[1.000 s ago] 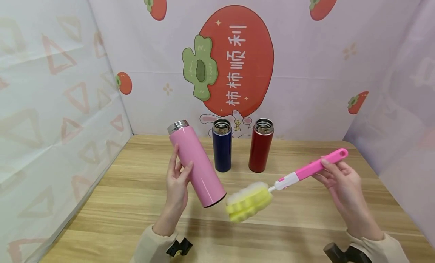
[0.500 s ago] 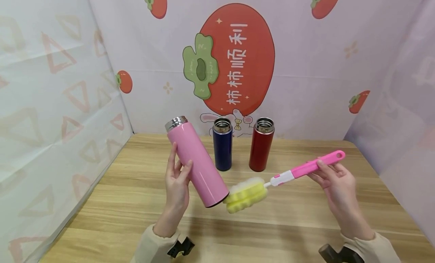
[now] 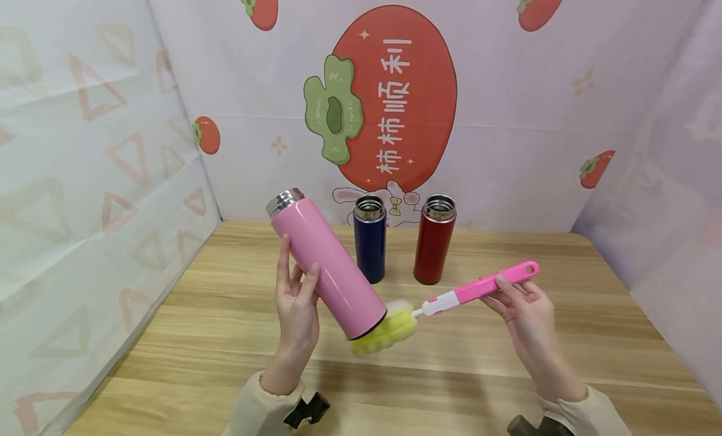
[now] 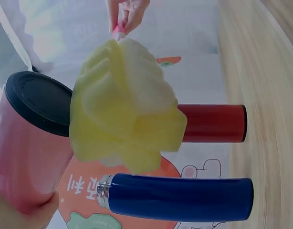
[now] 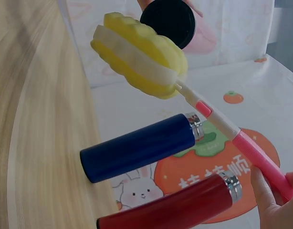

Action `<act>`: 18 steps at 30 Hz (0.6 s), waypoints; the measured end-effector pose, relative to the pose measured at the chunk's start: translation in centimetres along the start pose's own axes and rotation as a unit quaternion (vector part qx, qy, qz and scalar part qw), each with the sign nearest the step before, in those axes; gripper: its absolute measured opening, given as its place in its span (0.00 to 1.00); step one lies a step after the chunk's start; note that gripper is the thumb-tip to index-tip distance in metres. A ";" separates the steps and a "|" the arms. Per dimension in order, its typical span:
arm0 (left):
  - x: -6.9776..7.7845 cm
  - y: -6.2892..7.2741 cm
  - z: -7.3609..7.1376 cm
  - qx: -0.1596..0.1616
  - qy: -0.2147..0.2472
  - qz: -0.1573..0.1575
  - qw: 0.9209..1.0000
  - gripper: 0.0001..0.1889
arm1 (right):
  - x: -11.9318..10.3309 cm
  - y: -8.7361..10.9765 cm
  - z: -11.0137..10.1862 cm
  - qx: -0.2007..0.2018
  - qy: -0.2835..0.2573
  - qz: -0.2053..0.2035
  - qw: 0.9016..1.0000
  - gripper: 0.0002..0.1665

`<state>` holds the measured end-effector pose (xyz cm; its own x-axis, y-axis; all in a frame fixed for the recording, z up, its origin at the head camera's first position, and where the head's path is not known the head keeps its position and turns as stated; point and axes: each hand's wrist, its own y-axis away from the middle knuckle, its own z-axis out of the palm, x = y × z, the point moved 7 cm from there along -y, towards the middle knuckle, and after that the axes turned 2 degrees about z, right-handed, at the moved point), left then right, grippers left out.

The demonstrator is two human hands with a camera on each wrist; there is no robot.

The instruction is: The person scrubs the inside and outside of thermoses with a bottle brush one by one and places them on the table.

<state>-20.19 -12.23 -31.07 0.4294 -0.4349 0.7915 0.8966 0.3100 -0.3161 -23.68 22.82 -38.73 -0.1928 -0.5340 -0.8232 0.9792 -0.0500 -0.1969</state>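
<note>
My left hand (image 3: pixel 297 304) grips a pink thermos bottle (image 3: pixel 329 267) around its side. It is held tilted, the steel neck up at the left and the black base (image 4: pixel 39 102) down at the right. In my right hand (image 3: pixel 524 314) is the pink handle of a bottle brush (image 3: pixel 442 302), pinched between thumb and fingers. Its yellow and white sponge head (image 5: pixel 137 55) overlaps the bottle's base in the head view. The bottle's mouth faces away to the upper left, so its inside is hidden.
A blue thermos bottle (image 3: pixel 370 245) and a red thermos bottle (image 3: pixel 434 245) stand upright without lids toward the back of the wooden table (image 3: pixel 214 336). Behind them hangs a printed cloth (image 3: pixel 507 173), and another covers the left side.
The brush has moved left with my right hand, its sponge head passing to the pink bottle's base. My left hand has tilted the bottle further over to the left.
</note>
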 end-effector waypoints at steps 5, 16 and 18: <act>0.2 0.0 -0.1 0.004 -0.006 0.039 0.999 0.33 | -0.7 1.0 2.0 -0.019 -0.012 0.021 1.000 0.10; 0.1 0.2 -0.7 -0.019 -0.043 0.071 0.996 0.33 | -0.4 -0.9 -5.1 -0.027 -0.049 -0.023 0.998 0.16; 0.2 0.2 -0.9 -0.022 -0.044 0.070 0.996 0.33 | -2.3 0.1 -3.1 -0.012 -0.064 -0.023 0.998 0.13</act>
<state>-19.81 -12.96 -31.48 0.5408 -0.3132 0.7807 0.8335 0.3249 -0.4470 -23.36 26.70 -38.47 -0.2254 -0.6345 -0.7394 0.9676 -0.0568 -0.2462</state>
